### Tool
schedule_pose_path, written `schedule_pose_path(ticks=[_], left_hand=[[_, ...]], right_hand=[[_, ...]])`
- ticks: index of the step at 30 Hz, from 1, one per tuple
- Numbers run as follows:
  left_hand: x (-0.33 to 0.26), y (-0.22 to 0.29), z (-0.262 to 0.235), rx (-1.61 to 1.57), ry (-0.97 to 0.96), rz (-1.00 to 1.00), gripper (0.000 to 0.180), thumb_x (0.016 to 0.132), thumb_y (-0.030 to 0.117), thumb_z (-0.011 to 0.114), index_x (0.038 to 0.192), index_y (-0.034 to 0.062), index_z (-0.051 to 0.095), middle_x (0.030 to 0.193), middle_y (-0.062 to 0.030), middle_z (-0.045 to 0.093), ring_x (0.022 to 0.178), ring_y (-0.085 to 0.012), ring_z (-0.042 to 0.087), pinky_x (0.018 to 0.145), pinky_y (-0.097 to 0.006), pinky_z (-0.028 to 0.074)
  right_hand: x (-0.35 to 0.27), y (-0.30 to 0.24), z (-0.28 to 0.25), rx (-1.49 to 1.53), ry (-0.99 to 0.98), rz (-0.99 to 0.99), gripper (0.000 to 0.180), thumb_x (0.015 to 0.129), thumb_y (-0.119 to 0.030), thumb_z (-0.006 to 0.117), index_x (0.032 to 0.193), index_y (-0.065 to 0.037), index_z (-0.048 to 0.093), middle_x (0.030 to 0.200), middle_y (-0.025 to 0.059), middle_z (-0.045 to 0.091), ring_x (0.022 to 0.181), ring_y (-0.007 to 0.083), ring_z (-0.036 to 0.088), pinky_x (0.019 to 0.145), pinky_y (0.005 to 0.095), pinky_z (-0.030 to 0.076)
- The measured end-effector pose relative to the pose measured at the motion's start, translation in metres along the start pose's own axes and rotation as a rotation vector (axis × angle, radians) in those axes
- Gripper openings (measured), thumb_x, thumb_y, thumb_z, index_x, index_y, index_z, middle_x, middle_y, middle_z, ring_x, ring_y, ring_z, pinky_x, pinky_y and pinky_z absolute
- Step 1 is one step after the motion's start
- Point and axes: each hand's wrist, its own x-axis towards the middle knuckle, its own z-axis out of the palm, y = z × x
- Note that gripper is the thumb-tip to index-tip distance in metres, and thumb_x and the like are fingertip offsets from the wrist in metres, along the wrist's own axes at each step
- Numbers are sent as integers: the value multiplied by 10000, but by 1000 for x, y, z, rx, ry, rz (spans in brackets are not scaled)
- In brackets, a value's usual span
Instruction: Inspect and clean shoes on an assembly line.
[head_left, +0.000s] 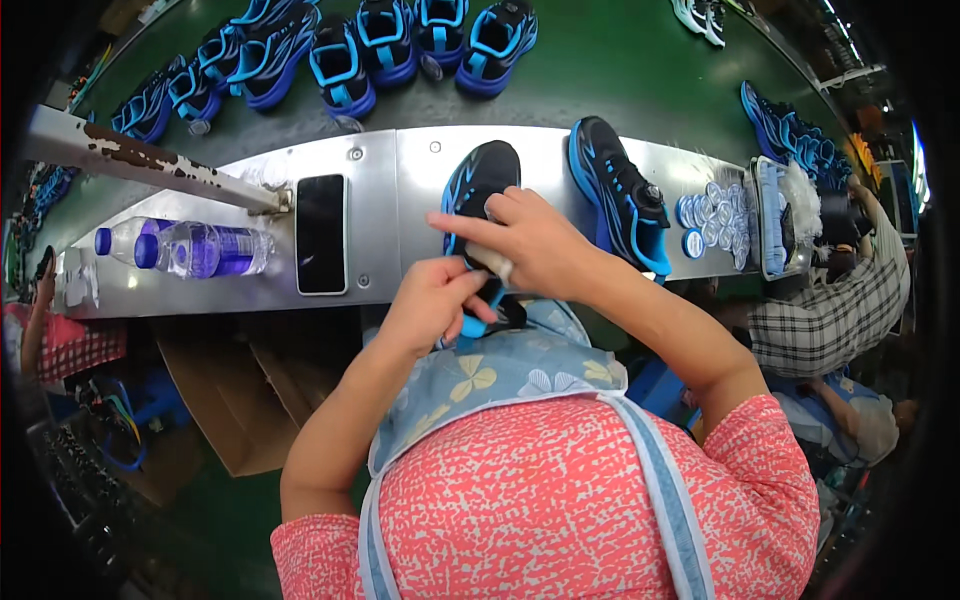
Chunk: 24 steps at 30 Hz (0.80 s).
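Note:
A black and blue sneaker (484, 170) lies on the metal ledge in front of me, its toe pointing away and its heel over the near edge. My left hand (432, 303) is closed at the sneaker's near end, fingertips pinched by the collar. Over the shoe's middle is my right hand (535, 243), index finger stretched to the left and the other fingers curled. Beneath it shows a short beige, rounded piece (490, 262); I cannot make out its kind. The hands cover the laces and most of the opening. A second sneaker (618, 195) with a round dial stands to the right.
A phone (321, 235) and two purple-labelled bottles (205, 250) lie left, below a chipped metal bar (150, 160). Several round discs (715, 220) and a plastic basket (770, 215) are right. Several sneakers (390, 45) stand on the green surface (620, 60). A person in plaid (835, 310) sits right.

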Motion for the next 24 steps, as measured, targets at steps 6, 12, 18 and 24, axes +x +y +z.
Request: schedule_pose_path(ticks=[6, 12, 18, 24], left_hand=[[1, -1, 5, -33, 13, 20, 213, 925, 156, 524, 928, -40, 607, 677, -151, 655, 331, -51, 386, 336, -180, 265], [2, -1, 7, -5, 8, 26, 213, 926, 160, 531, 900, -41, 598, 677, -155, 655, 325, -57, 387, 327, -184, 263], [2, -4, 10, 12, 54, 12, 206, 933, 151, 520, 938, -39, 601, 685, -159, 655, 327, -61, 391, 329, -185, 274], [-1, -5, 6, -62, 2, 19, 199, 934, 148, 520, 944, -37, 595, 704, -163, 659, 341, -67, 409, 343, -180, 295]], right_hand=[[0, -2, -9, 98, -31, 86, 567, 788, -169, 640, 1332, -241, 496, 708, 81, 462, 678, 270, 468, 645, 371, 378], [0, -1, -11, 222, -215, 220, 564, 794, -156, 628, 1334, -242, 490, 735, 72, 472, 697, 270, 460, 684, 356, 378], [-1, -3, -8, 57, -189, 142, 542, 798, -170, 625, 1321, -231, 500, 813, 93, 547, 766, 275, 508, 721, 366, 399], [-7, 4, -19, 419, -144, 231, 469, 816, -193, 642, 1273, -199, 540, 834, 99, 573, 820, 289, 537, 778, 368, 420]])
